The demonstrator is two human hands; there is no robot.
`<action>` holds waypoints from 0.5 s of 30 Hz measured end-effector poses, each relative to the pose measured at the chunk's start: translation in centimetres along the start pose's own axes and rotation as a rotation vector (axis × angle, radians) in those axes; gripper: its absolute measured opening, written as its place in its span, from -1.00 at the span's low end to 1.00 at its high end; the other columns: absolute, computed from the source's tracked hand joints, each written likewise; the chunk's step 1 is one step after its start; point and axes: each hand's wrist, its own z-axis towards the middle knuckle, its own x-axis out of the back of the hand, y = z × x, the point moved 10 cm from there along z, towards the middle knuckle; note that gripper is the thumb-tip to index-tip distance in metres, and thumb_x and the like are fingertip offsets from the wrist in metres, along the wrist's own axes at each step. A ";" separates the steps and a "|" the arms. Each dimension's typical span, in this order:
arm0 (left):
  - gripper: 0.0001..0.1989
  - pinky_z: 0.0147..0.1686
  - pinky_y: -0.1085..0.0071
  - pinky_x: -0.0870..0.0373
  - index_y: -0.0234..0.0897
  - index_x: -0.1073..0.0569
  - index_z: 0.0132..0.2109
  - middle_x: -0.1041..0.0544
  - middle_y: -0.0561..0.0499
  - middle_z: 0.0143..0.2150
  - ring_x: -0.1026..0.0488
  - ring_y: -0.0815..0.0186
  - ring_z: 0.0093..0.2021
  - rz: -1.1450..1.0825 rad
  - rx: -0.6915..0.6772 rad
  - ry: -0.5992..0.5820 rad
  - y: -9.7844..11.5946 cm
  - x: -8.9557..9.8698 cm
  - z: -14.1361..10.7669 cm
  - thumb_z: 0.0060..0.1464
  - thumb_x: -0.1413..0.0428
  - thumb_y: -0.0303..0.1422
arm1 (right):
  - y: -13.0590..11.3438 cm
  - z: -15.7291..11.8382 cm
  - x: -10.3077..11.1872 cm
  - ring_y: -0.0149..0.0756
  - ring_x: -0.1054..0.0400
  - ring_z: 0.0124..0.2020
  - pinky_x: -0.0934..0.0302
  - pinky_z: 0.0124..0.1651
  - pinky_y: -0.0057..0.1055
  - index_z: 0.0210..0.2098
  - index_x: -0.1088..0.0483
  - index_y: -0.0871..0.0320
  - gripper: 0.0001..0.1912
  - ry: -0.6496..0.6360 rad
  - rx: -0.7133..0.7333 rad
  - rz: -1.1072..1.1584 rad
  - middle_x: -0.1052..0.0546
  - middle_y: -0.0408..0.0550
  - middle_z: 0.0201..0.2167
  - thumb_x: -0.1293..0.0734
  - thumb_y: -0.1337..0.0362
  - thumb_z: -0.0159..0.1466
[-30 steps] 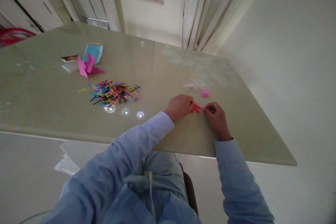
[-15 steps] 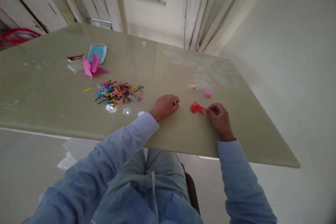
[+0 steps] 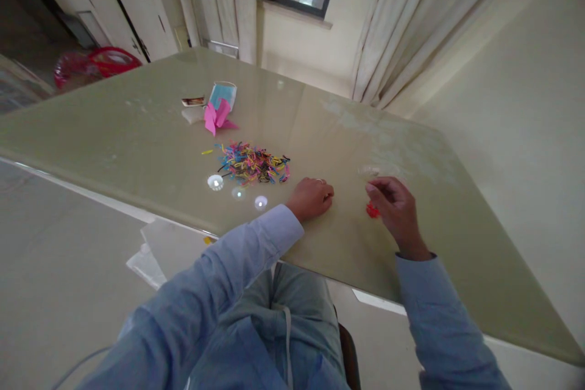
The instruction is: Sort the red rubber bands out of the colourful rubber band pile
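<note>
My right hand [image 3: 397, 210] is raised over a small pile of red rubber bands [image 3: 372, 211], covering part of it. Its thumb and forefinger are pinched together; whatever is between them is too small to make out. To the left, my left hand [image 3: 311, 198] rests on the table with its fingers curled in, and its fingertips are hidden. A large heap of mixed-colour rubber bands [image 3: 253, 163] lies beyond and left of it. One yellow band [image 3: 207, 152] lies apart from that heap.
A clear plastic container [image 3: 369, 170] lies behind my right hand. At the back left of the table [image 3: 150, 152] are a pink folded paper [image 3: 218, 117], a blue face mask [image 3: 223, 95] and a small card [image 3: 192, 101]. A red chair [image 3: 114, 61] stands beyond.
My view has turned left, so the table sits further right. My right hand has moved from the right edge of the red pile to above it, now hiding the pink cap. My left hand stays on the table.
</note>
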 end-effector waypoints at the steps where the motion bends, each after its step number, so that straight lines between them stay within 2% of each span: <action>1: -0.74 -0.10 0.24 -0.38 -0.27 -0.60 -0.12 -0.62 -0.11 -0.16 -0.54 0.15 -0.13 -0.012 0.002 0.006 -0.1 0.0 0.1 0.20 -0.03 -0.37 | -1.4 0.9 -1.9 -0.41 -0.28 -0.51 -0.17 -0.46 -0.45 -0.30 -0.46 0.15 -0.77 -0.086 0.049 -0.014 -0.47 -0.14 -0.47 -0.39 0.10 0.25; 3: -0.74 -0.09 0.23 -0.40 -0.27 -0.61 -0.13 -0.62 -0.11 -0.16 -0.55 0.13 -0.13 -0.029 0.015 0.019 -0.4 0.0 0.2 0.19 -0.03 -0.36 | -3.9 2.4 -6.0 -0.38 -0.34 -0.45 -0.21 -0.38 -0.43 -0.27 -0.50 0.16 -0.78 -0.266 0.148 -0.071 -0.52 -0.10 -0.43 -0.36 0.12 0.27; 5: -0.73 -0.06 0.21 -0.43 -0.29 -0.61 -0.10 -0.62 -0.15 -0.13 -0.55 0.10 -0.10 -0.032 0.042 0.041 -0.8 -0.1 0.4 0.19 -0.03 -0.36 | -5.4 3.8 -10.1 -0.36 -0.36 -0.43 -0.21 -0.32 -0.42 -0.21 -0.55 0.17 -0.78 -0.428 0.224 -0.172 -0.53 -0.10 -0.44 -0.34 0.17 0.28; 8: -0.69 0.01 0.19 -0.45 -0.34 -0.60 -0.04 -0.61 -0.20 -0.03 -0.53 0.05 0.01 -0.026 0.051 0.074 -1.0 -0.3 0.5 0.20 -0.04 -0.35 | -6.6 5.2 -15.7 -0.32 -0.41 -0.34 -0.21 -0.19 -0.41 -0.22 -0.59 0.19 -0.78 -0.603 0.340 -0.308 -0.60 -0.03 -0.35 -0.33 0.25 0.26; 10: -0.69 0.06 0.18 -0.45 -0.34 -0.61 -0.02 -0.60 -0.20 0.01 -0.52 0.05 0.05 -0.026 0.034 0.080 -0.9 -0.4 0.5 0.20 -0.05 -0.37 | -6.5 5.6 -19.0 -0.33 -0.40 -0.33 -0.17 -0.20 -0.42 -0.24 -0.61 0.20 -0.79 -0.723 0.381 -0.404 -0.61 -0.02 -0.31 -0.33 0.29 0.25; 12: -0.68 0.09 0.15 -0.44 -0.34 -0.60 0.01 -0.60 -0.20 0.02 -0.51 0.04 0.06 -0.014 0.017 0.083 -0.6 -0.5 0.4 0.19 -0.06 -0.38 | -6.1 5.9 -21.3 -0.35 -0.36 -0.38 -0.12 -0.27 -0.44 -0.25 -0.63 0.21 -0.80 -0.805 0.387 -0.507 -0.61 -0.03 -0.34 -0.35 0.32 0.22; 15: -0.62 0.17 0.12 -0.40 -0.42 -0.56 0.09 -0.56 -0.27 0.09 -0.49 0.01 0.12 0.021 -0.003 0.099 -0.2 0.0 0.3 0.20 -0.06 -0.38 | -5.7 6.3 -23.1 -0.38 -0.31 -0.43 -0.06 -0.33 -0.45 -0.24 -0.65 0.22 -0.79 -0.860 0.378 -0.610 -0.59 -0.04 -0.39 -0.37 0.32 0.21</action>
